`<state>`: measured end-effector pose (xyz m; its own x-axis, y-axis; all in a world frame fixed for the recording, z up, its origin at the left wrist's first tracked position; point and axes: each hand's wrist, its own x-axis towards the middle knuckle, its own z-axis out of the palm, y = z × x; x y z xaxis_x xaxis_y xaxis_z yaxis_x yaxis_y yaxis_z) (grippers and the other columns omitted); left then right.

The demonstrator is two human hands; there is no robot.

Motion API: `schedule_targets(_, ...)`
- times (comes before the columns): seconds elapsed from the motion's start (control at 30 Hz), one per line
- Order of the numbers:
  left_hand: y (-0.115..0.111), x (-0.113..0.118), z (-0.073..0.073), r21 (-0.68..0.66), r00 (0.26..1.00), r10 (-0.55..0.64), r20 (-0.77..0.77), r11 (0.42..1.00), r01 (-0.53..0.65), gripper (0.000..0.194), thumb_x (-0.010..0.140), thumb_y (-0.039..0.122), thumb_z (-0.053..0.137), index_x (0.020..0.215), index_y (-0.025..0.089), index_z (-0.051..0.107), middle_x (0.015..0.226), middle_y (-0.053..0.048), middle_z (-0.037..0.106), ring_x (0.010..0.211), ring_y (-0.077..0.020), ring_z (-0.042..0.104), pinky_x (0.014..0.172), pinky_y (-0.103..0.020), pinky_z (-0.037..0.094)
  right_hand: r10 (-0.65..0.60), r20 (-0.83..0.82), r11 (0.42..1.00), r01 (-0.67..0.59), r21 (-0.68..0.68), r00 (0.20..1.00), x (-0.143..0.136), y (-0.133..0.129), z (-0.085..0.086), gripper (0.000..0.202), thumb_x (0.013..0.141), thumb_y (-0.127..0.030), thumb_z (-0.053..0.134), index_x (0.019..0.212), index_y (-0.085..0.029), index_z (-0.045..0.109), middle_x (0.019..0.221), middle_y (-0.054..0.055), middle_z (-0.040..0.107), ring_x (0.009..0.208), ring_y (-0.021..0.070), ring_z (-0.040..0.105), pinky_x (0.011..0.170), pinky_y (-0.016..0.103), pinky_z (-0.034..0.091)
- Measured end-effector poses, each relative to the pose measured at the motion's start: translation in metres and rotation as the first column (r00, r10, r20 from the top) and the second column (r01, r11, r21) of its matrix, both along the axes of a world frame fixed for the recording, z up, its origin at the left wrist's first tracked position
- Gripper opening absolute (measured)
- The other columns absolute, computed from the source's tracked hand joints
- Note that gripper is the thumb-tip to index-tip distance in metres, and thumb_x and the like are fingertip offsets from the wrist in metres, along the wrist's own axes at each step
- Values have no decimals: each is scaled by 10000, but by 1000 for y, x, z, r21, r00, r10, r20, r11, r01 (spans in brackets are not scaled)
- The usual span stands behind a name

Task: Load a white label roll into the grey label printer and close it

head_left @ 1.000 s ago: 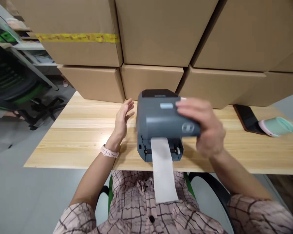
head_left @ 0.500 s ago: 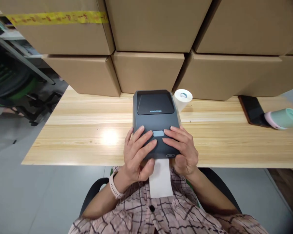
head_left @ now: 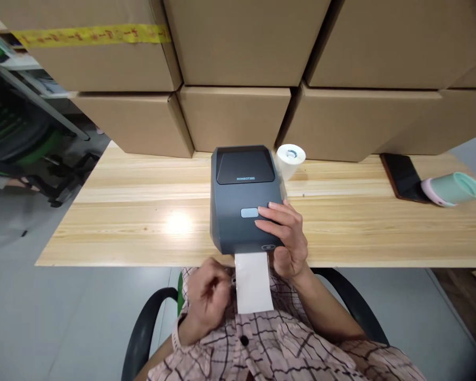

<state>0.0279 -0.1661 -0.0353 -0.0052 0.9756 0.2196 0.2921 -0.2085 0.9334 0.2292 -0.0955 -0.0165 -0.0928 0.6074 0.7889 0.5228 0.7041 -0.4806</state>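
A dark grey label printer (head_left: 234, 206) with a light blue button (head_left: 249, 212) stands near the table's front edge. Out of its front slot hangs a blank white label strip (head_left: 253, 286). My right hand (head_left: 287, 235) grips the printer's front right corner, two fingers lying on the lid beside the button and the thumb down at the front. Just left of the strip, below the table edge, is my left hand (head_left: 210, 293), slightly blurred with its fingers curled in. Nothing shows in it, and I cannot tell whether it touches the strip.
Behind the printer's right side stands a roll of white labels (head_left: 290, 159). Cardboard boxes (head_left: 236, 119) are stacked along the back of the table (head_left: 135, 211). A phone (head_left: 403, 177) lies at the right, with a green and pink cup (head_left: 452, 189) on its side against it.
My left hand has come off the printer's lid and dropped down to the left of the label strip, its fingers curling. The right hand stays on the printer. The view has shifted slightly.
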Motion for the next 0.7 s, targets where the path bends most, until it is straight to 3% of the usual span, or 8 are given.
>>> schedule_targets(0.03,-3,4,1,-190,989,-127,81,972,140,516,972,590,541,630,205,569,599,-9,522,562,-154,473,550,-302,373,-2,-12,1000,2,2,1000,-1,0,0,472,1079,-453,275,1357,-344,641,1262,39,732,1254,299,635,1156,599,429)
schedule_targets(0.1,-3,14,6,-471,906,-235,351,792,388,571,894,683,624,623,183,575,587,0,511,527,-119,400,521,-270,318,-10,-9,1000,10,3,1000,-1,0,0,468,1080,-447,268,1331,-343,649,1252,42,734,1245,297,642,1158,600,428)
schedule_targets(0.17,2,24,13,-564,814,-185,551,636,526,612,818,752,671,645,169,598,594,0,521,514,-97,362,508,-252,292,-19,17,1000,19,5,1000,-1,1,1,464,1083,-437,254,1309,-338,647,1244,48,732,1242,293,648,1153,595,437)
schedule_targets(0.2,4,27,17,-564,789,-157,594,618,548,615,798,754,692,647,166,598,596,-1,522,510,-91,354,507,-247,285,-18,30,1000,18,7,999,-1,1,2,459,1084,-431,252,1304,-334,643,1242,51,730,1243,289,648,1148,588,443)
schedule_targets(0.37,10,30,29,-492,818,-238,524,699,519,562,864,657,691,616,170,559,587,10,470,532,-94,331,526,-257,278,9,22,999,-10,38,1000,0,3,4,434,1084,-396,280,1296,-293,645,1249,59,728,1246,274,637,1134,560,450)
schedule_targets(0.53,5,21,13,-373,932,-278,234,859,350,509,949,541,636,595,190,531,610,3,489,575,-136,402,566,-291,336,9,30,999,-11,42,999,0,3,4,397,1086,-363,306,1298,-285,632,1238,64,726,1259,271,634,1143,561,449)
schedule_targets(0.63,3,15,-2,-61,994,-55,92,996,60,412,994,343,612,612,208,541,593,19,475,559,-142,446,563,-292,364,23,40,1000,-23,17,999,0,0,1,387,1084,-361,330,1328,-258,612,1363,86,668,1391,282,551,1182,577,427)
schedule_targets(0.7,9,12,-7,208,963,211,165,947,-244,188,982,280,628,800,252,666,723,13,581,671,-163,565,649,-294,469,31,49,999,-31,-8,998,0,-4,-1,388,1074,-342,366,1389,-244,571,1570,90,515,1522,300,417,1217,594,396)
